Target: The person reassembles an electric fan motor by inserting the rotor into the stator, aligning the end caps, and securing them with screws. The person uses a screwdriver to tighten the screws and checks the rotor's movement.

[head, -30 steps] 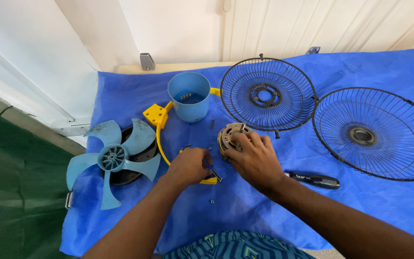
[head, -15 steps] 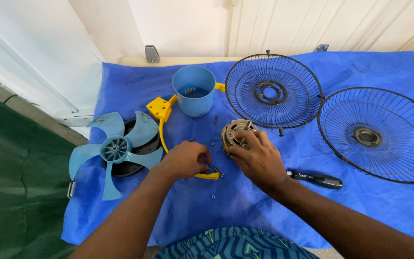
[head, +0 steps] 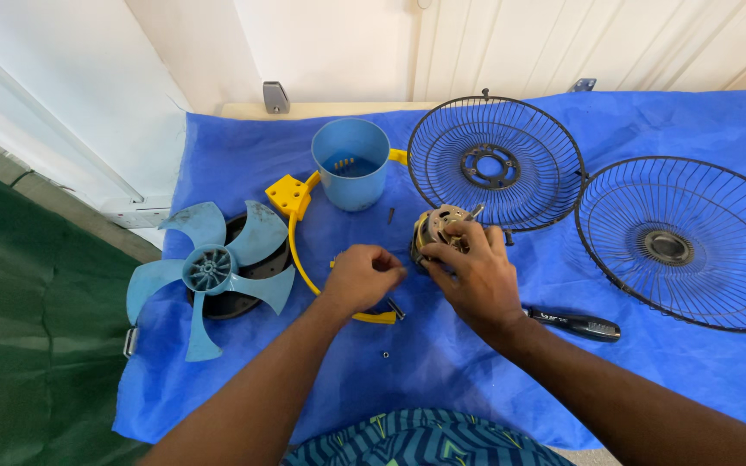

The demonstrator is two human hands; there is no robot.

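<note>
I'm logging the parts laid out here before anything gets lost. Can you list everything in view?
Cloth: 1, blue, covering the table.
Wire fan guards: 2, black, centre and right.
Fan blade: 1, light blue, left, on a dark round part.
Cup: 1, light blue, rear centre.
Curved bracket: 1, yellow, beside the cup.
Screwdriver: 1, black handle, right of the hands.
Motor: 1, metal and copper, centre.
Left hand: beside the motor.
Right hand: gripping the motor.

Small fan motor [head: 439,229] with copper windings, upright on blue cloth.
</note>
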